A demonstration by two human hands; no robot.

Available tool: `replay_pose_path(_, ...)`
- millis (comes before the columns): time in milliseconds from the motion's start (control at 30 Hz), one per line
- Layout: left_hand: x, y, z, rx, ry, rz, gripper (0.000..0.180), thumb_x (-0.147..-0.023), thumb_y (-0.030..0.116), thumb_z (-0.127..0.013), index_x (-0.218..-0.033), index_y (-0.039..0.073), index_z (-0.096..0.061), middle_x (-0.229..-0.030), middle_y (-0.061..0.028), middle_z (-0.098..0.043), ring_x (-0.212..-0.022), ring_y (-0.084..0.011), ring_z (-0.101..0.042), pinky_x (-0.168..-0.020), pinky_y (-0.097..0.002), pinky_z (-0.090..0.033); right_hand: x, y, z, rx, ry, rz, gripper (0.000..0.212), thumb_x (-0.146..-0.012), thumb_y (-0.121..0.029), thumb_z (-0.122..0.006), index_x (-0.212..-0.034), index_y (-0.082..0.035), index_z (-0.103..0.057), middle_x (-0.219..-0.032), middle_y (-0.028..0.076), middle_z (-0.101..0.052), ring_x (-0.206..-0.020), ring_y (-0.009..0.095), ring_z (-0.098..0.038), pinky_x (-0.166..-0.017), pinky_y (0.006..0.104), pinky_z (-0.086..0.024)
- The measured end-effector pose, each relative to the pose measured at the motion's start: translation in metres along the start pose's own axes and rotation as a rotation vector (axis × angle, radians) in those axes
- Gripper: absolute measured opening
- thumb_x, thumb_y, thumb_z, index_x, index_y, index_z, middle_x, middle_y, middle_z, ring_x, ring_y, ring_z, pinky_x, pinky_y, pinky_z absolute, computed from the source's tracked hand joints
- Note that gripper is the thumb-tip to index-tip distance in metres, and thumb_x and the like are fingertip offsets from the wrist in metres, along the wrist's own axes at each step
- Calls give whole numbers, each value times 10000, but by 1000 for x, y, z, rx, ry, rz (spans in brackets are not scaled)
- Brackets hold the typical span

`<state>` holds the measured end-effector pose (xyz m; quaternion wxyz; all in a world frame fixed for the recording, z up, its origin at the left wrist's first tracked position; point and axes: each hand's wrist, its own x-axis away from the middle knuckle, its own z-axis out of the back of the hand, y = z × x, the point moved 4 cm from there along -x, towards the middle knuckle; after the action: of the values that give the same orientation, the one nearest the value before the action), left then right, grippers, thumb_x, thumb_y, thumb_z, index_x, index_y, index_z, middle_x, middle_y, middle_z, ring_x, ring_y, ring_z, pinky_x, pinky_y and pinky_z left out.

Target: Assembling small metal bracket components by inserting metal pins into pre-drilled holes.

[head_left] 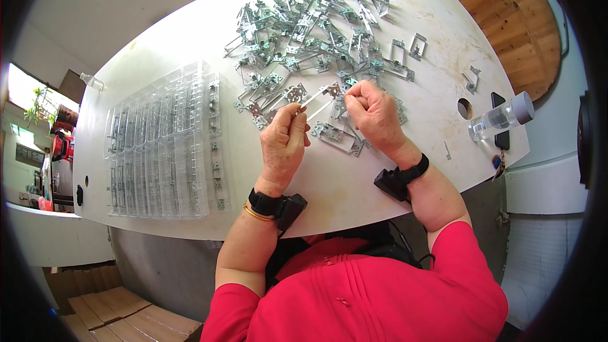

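Note:
A silvery metal bracket [315, 98], with a thin straight arm and perforated end plates, is pinched between the thumb and fingers of my left hand [284, 142]. My right hand [377, 117] is closed beside the bracket's other end; its fingertips are hidden, so what it grips cannot be made out. Just below my hands a rectangular metal frame [339, 138] lies on the white table [304, 199]. Beyond them spreads a large heap of similar metal brackets [304, 28].
Clear plastic compartment trays [204, 183] filled with metal parts stand at left. At right are a clear bottle [497, 120], a dark phone [501, 136], a round table hole [465, 109] and a loose bracket [471, 80]. A small bottle [92, 81] stands on the far left edge.

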<state>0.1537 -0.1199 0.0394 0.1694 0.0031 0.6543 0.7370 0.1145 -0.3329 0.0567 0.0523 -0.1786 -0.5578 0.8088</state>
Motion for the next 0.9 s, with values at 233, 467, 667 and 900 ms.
replay_pose_path(233, 1, -1, -1, -9, -7, -19, 136, -1086, 79, -642, -1190, 6, -689, -816, -30, -688, -607, -51, -614, -553, -214, -498, -1, 2, -2, -76, 12, -28, 78, -993, -71, -652, -950, -6, -656, -612, -3, -610, -572, 33, -496, -533, 282, -438)
replay_pose_path(467, 0, 0, -1, 7, -3, -37, 138, -1086, 82, -645, -1189, 0, -686, -823, -35, -690, -604, -53, -612, -549, -214, -495, -1, 2, 0, -114, 19, -47, 90, -1013, -78, -656, -955, -8, -658, -636, -36, -612, -587, 12, -488, -535, 266, -421)
replay_pose_path(667, 0, -2, 0, 17, 7, -26, 139, -1088, 80, -640, -1191, -1, -684, -830, -39, -693, -602, -54, -612, -545, -216, -493, 1, 3, -4, -150, -3, -38, 102, -1026, -89, -654, -958, -13, -665, -646, -49, -613, -589, 7, -479, -531, 262, -413)
replay_pose_path(900, 0, -3, 1, 5, 19, -23, 139, -1089, 82, -638, -1192, 1, -686, -827, -36, -686, -598, -52, -606, -545, -214, -490, 1, 3, -6, -147, -33, -64, 114, -1033, -91, -658, -961, -4, -665, -645, -43, -621, -594, 4, -484, -529, 256, -413)
